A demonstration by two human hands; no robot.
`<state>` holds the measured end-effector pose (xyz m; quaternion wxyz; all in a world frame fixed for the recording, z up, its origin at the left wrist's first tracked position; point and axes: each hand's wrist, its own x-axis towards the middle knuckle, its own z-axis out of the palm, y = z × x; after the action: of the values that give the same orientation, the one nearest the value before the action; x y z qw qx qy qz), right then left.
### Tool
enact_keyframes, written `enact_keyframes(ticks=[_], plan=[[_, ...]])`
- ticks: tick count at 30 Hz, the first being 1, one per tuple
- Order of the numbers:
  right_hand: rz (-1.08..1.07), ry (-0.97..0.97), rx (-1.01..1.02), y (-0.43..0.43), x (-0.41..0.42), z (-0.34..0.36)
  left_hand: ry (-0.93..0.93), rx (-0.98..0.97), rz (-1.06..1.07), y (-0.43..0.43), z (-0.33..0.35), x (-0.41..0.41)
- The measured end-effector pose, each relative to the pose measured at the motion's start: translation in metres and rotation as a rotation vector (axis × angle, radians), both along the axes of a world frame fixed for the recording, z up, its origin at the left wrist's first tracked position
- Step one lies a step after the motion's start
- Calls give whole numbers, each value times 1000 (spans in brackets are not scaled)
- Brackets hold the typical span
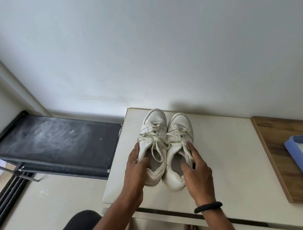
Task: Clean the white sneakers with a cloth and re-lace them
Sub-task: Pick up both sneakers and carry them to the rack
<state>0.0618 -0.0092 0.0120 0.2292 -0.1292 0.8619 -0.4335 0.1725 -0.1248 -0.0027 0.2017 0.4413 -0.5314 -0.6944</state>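
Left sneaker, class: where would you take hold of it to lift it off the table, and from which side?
Grip the left sneaker at its collar beside the heel, coming from the near, outer side. Its opening faces up, its toe points away, and the right sneaker lies close along its inner side, probably blocking that approach. The left hand holds it just so, thumb inside the opening.
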Motion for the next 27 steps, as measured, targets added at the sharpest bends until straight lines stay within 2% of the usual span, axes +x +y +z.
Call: enact_keyframes(ticks=[10,19,27], plan=[[11,172,-229,2,18,84,255,-241,27,-6,76,14],[37,276,-200,1,34,122,269,-274,61,-7,96,24],[168,246,-152,-44,78,129,316,-239,147,-37,108,78]])
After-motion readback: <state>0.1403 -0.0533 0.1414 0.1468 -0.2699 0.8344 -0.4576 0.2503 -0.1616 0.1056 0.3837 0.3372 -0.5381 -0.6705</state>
